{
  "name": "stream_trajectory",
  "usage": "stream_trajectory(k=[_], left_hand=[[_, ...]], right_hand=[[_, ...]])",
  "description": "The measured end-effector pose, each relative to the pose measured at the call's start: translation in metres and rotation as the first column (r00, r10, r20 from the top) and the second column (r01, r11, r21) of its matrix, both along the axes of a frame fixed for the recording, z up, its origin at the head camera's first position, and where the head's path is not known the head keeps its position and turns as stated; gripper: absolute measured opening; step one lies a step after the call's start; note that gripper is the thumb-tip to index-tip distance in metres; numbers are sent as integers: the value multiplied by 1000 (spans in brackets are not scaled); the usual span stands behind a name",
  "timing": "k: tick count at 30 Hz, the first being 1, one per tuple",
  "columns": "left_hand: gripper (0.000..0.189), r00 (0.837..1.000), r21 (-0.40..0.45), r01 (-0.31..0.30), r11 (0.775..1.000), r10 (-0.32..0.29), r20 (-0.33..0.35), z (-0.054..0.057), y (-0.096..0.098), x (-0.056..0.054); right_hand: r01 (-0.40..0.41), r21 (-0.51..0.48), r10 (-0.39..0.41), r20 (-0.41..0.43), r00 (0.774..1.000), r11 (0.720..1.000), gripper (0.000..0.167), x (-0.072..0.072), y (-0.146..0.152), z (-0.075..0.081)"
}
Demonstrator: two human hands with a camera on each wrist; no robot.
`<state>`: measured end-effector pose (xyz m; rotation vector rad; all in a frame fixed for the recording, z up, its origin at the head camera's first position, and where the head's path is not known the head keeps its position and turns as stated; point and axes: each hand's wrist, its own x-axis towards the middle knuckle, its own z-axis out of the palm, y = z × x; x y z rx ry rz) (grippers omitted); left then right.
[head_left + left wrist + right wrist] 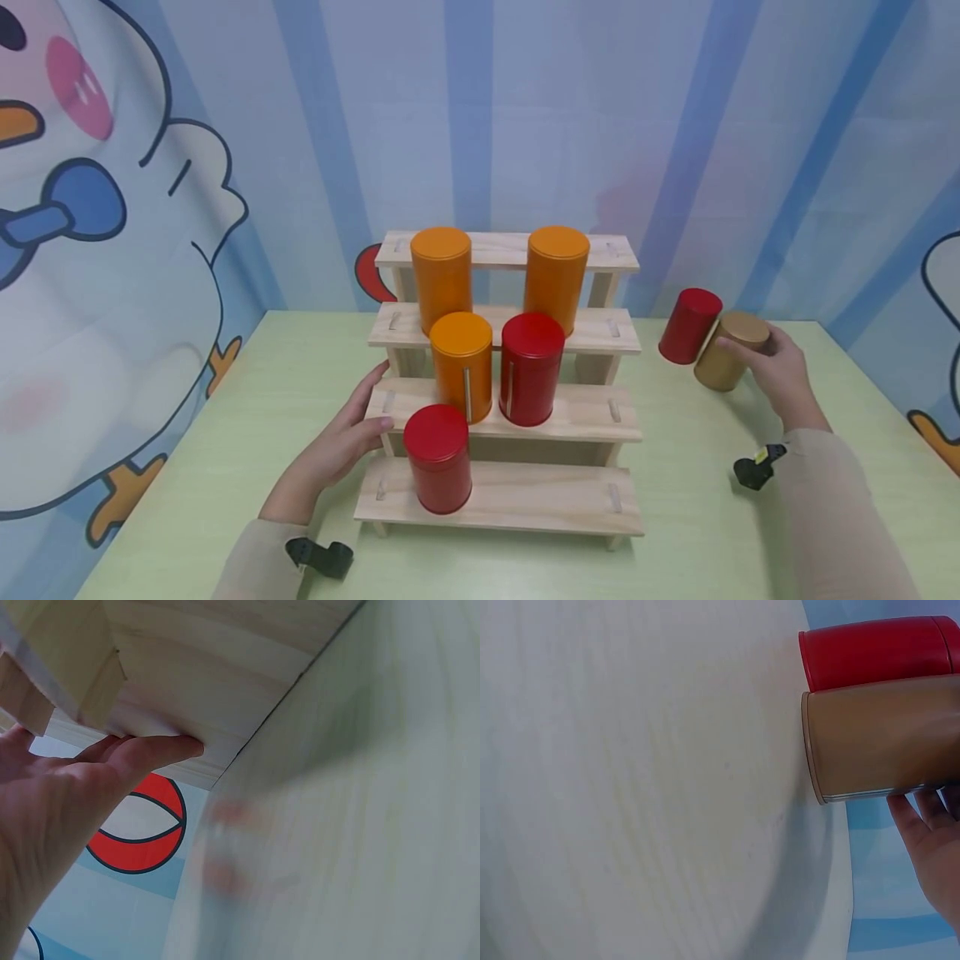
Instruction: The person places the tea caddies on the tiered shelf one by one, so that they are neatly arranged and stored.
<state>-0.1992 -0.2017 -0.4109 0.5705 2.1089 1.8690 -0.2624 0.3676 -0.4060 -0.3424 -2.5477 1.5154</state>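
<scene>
A stepped wooden shelf (502, 496) carries several cylindrical tins. My left hand (337, 446) holds its left side, thumb at the front of a middle tier and fingers behind; in the left wrist view that hand (82, 784) lies against the wood. At the table's right, my right hand (783, 379) grips a gold tin (720, 362) around its side. The gold tin stands close beside a red tin (690, 325). In the right wrist view the gold tin (877, 739) partly covers the red one (877, 652); whether its base touches the table I cannot tell.
Two orange tins (441, 279) (557, 279) stand on an upper tier. Below are an orange tin (461, 367) and a red tin (532, 371), and on the lowest tier another red tin (438, 458). Behind the table (697, 500) hangs a striped blue backdrop (570, 117).
</scene>
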Motion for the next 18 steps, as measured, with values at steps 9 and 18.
stream_trajectory(k=[9,18], left_hand=[[80,1000,0,-1,1000,1,1,0,0,0],[80,1000,2,0,1000,0,1,-1,-1,-2]], right_hand=[[1,16,-1,4,1000,1000,96,5,-2,3],[-1,60,5,-61,998,998,89,25,-15,25]])
